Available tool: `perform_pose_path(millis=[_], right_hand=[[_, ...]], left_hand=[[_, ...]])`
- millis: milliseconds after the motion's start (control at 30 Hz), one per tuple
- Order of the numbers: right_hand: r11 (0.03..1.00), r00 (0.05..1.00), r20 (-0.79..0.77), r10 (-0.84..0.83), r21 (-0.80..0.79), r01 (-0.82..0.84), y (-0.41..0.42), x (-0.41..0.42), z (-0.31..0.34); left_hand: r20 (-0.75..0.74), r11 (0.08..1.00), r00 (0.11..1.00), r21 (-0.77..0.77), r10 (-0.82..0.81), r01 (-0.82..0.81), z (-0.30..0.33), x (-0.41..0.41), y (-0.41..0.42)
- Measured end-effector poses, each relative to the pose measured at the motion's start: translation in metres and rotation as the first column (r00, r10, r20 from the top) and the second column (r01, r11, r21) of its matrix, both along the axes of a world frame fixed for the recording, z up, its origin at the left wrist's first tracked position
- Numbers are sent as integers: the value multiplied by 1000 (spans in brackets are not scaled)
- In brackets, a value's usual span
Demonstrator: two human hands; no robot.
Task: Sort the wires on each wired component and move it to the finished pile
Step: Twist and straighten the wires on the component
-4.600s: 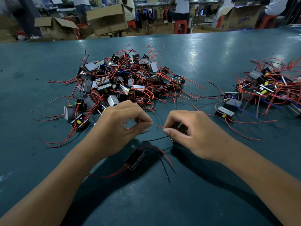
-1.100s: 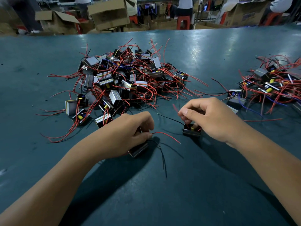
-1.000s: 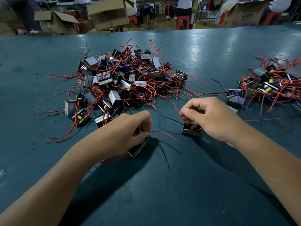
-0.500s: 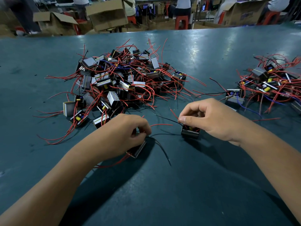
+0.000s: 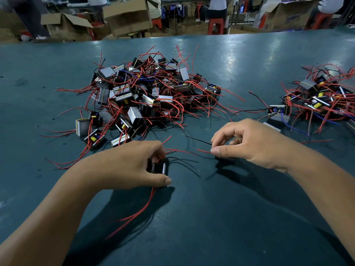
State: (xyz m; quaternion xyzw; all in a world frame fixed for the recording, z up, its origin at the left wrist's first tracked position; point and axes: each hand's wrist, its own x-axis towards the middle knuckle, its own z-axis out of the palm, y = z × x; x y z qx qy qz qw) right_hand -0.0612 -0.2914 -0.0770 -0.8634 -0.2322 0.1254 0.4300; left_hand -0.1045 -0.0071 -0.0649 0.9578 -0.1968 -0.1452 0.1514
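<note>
My left hand grips a small black wired component between thumb and fingers on the dark green table; its red wires trail toward me and its black wires spread to the right. My right hand pinches the wires of a second component, which lies mostly hidden under the fingers. A big pile of unsorted components with tangled red wires lies beyond my left hand. A smaller pile sits at the far right.
Cardboard boxes and red stools stand beyond the table's far edge, where seated people are partly in view. A few single components lie between my right hand and the right pile.
My left hand has turned its component so the red wires now trail toward me. My right hand keeps hold of the wires of its component, pinching lower and nearer the table.
</note>
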Motion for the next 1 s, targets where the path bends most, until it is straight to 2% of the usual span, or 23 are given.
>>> perform_pose_path(millis=[267,533,700,800,900,1000], right_hand=[[1000,1000,-23,3,20,-3,1,-1,0],[1000,1000,-21,0,31,0,0,0,0],[1000,1000,-4,-1,27,1,0,1,-2],[1000,1000,12,-12,14,12,0,1,-2],[1000,998,51,-21,-9,22,0,2,-4],[998,995,95,-42,-43,46,0,2,-5]], left_hand=[[-27,985,993,131,114,-110,5,-4,-1],[87,996,994,-54,71,-66,-3,-6,-14],[95,989,992,-129,80,-68,-3,0,-9],[21,975,995,-203,93,-87,-3,1,-9],[-152,930,986,-345,76,-125,-3,0,-9],[-174,921,984,-373,48,-110,-3,1,-9]])
